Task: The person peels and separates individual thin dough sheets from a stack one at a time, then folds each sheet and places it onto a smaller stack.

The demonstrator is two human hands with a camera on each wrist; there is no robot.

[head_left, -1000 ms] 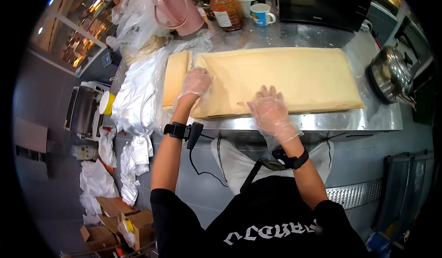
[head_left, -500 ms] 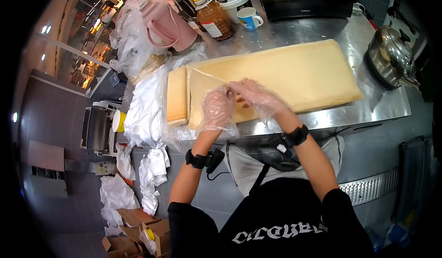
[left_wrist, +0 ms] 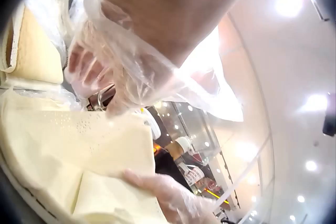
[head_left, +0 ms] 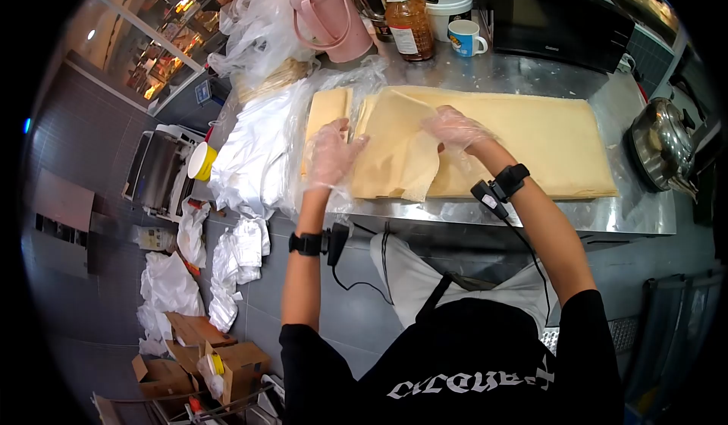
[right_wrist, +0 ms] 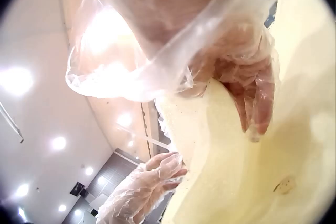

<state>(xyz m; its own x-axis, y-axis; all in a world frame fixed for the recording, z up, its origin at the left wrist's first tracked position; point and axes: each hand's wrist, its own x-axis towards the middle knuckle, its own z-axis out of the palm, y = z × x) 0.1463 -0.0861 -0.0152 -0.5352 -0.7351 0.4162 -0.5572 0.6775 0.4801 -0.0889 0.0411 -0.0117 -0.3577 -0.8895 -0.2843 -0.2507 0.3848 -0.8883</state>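
Note:
A long pale-yellow sponge cake slab (head_left: 546,137) lies on the steel table. My right hand (head_left: 455,128), in a clear plastic glove, pinches a thin pale sheet of paper (head_left: 400,129) that is lifted and folded over the slab's left part. In the right wrist view the paper (right_wrist: 202,145) curves up into the fingers. My gloved left hand (head_left: 334,154) is beside the slab's left end, fingers loosely extended and thumb apart, over a narrow cake strip (head_left: 327,106). Its fingers show spread, with nothing gripped, in the left wrist view.
White plastic bags (head_left: 254,144) cover the table's left end. Behind the cake stand a pink jug (head_left: 334,19), a bottle of brown liquid (head_left: 409,27), a blue-and-white mug (head_left: 465,38) and a black microwave (head_left: 557,23). A steel kettle (head_left: 660,144) is at the right.
Both hands came together at the slab's left part, then parted. The right hand now holds the paper lifted and folded to the right; the left hand has moved back left over the narrow strip.

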